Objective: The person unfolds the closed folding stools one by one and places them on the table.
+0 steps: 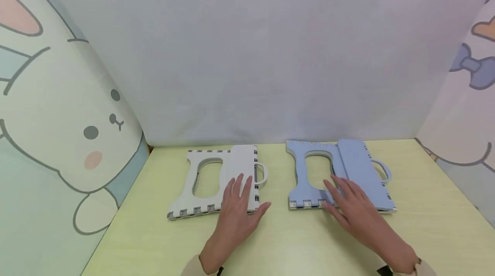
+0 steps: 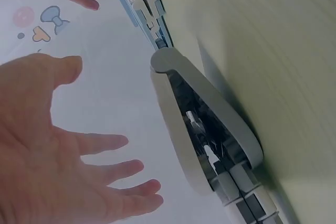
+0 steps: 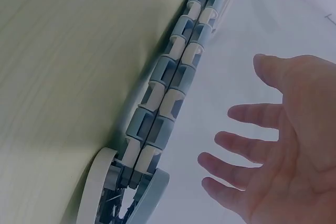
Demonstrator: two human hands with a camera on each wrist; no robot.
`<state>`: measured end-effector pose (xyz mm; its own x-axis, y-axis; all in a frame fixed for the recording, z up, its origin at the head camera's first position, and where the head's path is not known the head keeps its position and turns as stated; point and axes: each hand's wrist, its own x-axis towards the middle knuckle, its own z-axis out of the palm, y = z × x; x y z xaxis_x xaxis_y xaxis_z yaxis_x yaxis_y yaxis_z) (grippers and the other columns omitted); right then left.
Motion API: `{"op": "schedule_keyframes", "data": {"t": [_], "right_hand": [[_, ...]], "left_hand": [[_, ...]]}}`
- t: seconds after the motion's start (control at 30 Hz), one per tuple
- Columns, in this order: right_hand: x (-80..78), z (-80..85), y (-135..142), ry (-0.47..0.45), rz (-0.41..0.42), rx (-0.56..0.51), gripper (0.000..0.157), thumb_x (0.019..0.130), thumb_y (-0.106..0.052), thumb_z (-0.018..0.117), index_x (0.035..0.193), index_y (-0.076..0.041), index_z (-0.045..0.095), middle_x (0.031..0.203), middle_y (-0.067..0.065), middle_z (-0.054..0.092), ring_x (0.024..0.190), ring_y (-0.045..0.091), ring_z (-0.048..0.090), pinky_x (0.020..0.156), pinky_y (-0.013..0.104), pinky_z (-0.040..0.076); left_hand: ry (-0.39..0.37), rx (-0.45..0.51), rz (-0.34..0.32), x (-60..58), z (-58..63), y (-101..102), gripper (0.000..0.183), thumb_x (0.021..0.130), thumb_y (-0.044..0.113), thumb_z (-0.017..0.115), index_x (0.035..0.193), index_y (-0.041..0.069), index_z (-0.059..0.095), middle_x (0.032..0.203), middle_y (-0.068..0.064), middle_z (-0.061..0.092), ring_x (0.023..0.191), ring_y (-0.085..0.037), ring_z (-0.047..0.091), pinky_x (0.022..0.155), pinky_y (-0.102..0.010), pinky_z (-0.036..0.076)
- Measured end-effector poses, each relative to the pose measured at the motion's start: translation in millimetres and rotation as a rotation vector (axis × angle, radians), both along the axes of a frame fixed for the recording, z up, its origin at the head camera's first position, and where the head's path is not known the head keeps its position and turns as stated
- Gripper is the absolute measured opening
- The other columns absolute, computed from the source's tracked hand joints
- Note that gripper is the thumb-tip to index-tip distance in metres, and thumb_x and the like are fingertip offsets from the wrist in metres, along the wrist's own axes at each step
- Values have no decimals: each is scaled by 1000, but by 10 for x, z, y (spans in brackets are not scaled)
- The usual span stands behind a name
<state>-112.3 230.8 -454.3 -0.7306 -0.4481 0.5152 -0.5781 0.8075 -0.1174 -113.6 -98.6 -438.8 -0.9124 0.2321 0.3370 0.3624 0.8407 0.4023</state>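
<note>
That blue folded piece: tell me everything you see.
The blue folded piece lies flat on the yellowish table, plastic by its look. It has a rounded opening, a raised slab, alternating blue and white edge segments and a loop handle at right. The right hand hovers over its near edge, apparently not touching.

The pale yellow table (image 1: 290, 246) is backed at the far side by a plain whitish backdrop (image 1: 255, 52) and flanked left and right by cartoon-printed coverings (image 1: 54, 134)
</note>
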Motion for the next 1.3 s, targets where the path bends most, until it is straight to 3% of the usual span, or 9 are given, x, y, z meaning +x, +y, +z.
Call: {"op": "schedule_keyframes", "data": {"t": [0.33, 0.57, 0.73, 1.3], "right_hand": [[-92, 2, 70, 77, -9, -94, 46, 103, -35, 63, 131, 3, 62, 125, 23, 65, 113, 43, 61, 90, 60, 49], [-134, 8, 122, 81, -13, -147, 44, 88, -17, 79, 124, 4, 67, 117, 21, 69, 106, 41, 65, 85, 56, 54], [-148, 19, 160, 76, -46, -167, 47, 79, -7, 83, 122, 5, 67, 113, 22, 69, 101, 41, 66, 80, 56, 56], [-231, 99, 263, 35, -154, -243, 40, 79, -1, 82, 115, 9, 68, 107, 27, 69, 96, 47, 65, 73, 62, 55]], "left_hand": [[30, 42, 6, -41, 22, 107, 67, 95, 44, 72, 145, 1, 54, 147, -21, 50, 135, -42, 46, 107, -55, 44], [34, 78, 7, -65, 27, 194, 63, 95, 40, 74, 142, 2, 57, 143, -18, 54, 131, -37, 51, 101, -51, 50], [46, 95, -4, -83, 16, 256, 58, 95, 38, 74, 140, 4, 59, 138, -17, 57, 127, -36, 54, 97, -50, 52], [90, 128, -78, -142, 24, 463, 47, 99, 36, 70, 132, 3, 65, 127, -13, 64, 117, -28, 60, 92, -43, 55]]}}
